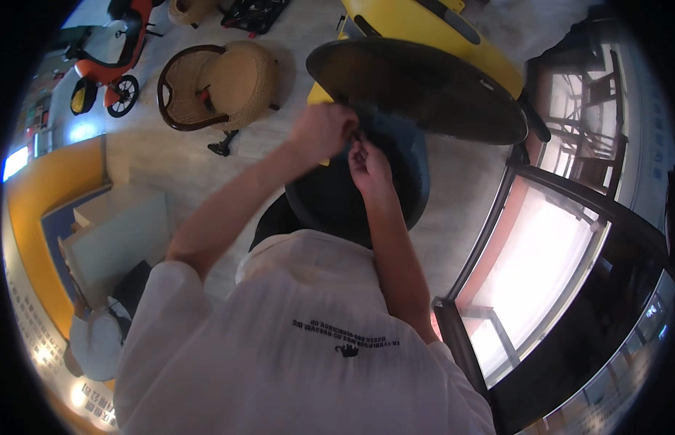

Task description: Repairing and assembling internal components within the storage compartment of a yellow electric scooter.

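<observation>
Both my hands meet at the left end of a large dark oval panel (424, 87), above a dark grey tub-shaped thing (417, 174). The panel stands out from a yellow body (453, 36). My left hand (323, 132) is curled, its fingers bent toward the right hand. Close against it, my right hand (370, 163) has its thumb and fingers pinched together. Whatever lies between the fingertips is too small and dark to make out. Part of the tub-shaped thing is hidden behind my right forearm.
A round wicker chair (239, 76) stands at the upper left, near an orange two-wheeler (109, 72). To the left is a white cabinet (120, 239) by a yellow partition (36, 217). A bright framed window or door (533, 275) lies at the right.
</observation>
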Motion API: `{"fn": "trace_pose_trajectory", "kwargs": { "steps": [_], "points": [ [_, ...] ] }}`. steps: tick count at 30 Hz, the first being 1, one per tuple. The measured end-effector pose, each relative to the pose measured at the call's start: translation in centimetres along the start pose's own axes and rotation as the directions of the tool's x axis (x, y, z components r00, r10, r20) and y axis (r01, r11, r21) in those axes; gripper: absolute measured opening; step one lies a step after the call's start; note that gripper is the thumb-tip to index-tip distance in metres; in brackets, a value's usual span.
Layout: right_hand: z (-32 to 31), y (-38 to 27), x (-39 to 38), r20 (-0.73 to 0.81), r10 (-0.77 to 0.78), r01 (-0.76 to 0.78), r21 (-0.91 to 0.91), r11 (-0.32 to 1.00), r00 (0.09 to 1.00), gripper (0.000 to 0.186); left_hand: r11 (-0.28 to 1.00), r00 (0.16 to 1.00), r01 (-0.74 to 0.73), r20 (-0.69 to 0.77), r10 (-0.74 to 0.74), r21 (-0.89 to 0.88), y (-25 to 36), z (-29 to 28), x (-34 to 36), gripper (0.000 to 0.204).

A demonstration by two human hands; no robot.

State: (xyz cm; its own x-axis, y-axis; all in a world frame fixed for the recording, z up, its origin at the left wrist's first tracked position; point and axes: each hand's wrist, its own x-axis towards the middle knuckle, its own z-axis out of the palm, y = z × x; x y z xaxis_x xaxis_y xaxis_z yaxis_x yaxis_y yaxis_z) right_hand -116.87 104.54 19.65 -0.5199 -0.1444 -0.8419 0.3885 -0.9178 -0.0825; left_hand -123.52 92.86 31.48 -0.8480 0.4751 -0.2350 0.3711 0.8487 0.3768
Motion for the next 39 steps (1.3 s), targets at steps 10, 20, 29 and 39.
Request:
{"fn": "trace_pose_trajectory", "kwargs": {
  "steps": [10, 20, 29, 39],
  "points": [
    [-6.2, -0.9, 4.0, 0.772, -0.190, -0.107, 0.316, 0.943, 0.607, 0.029, 0.897, 0.859, -0.144, -0.503, -0.096, -0.419, 8.3, 10.6, -1.1, 0.022],
    [-2.6, -3.1, 1.1, 0.187, 0.087, -0.094, 0.027, 0.995, 0.978, 0.016, 0.707, 0.779, 0.166, -0.348, -0.522, -0.688, 4.3, 12.5, -0.9, 0.018],
    [-5.3, -4.8, 2.7, 0.402, 0.186, -0.316, 0.287, 0.904, 0.897, 0.008, -0.196, 0.806, 0.267, 0.330, -0.491, -0.944, 3.1, 13.2, 1.5, 0.022],
    [-3.7, -5.6, -2.4, 0.118, 0.086, -0.103, 0.151, 0.983, 0.989, 0.026, -0.284, 0.852, 0.224, 0.329, -0.407, -0.932, 1.2, 15.2, 2.1, 0.018]
  ]
}}
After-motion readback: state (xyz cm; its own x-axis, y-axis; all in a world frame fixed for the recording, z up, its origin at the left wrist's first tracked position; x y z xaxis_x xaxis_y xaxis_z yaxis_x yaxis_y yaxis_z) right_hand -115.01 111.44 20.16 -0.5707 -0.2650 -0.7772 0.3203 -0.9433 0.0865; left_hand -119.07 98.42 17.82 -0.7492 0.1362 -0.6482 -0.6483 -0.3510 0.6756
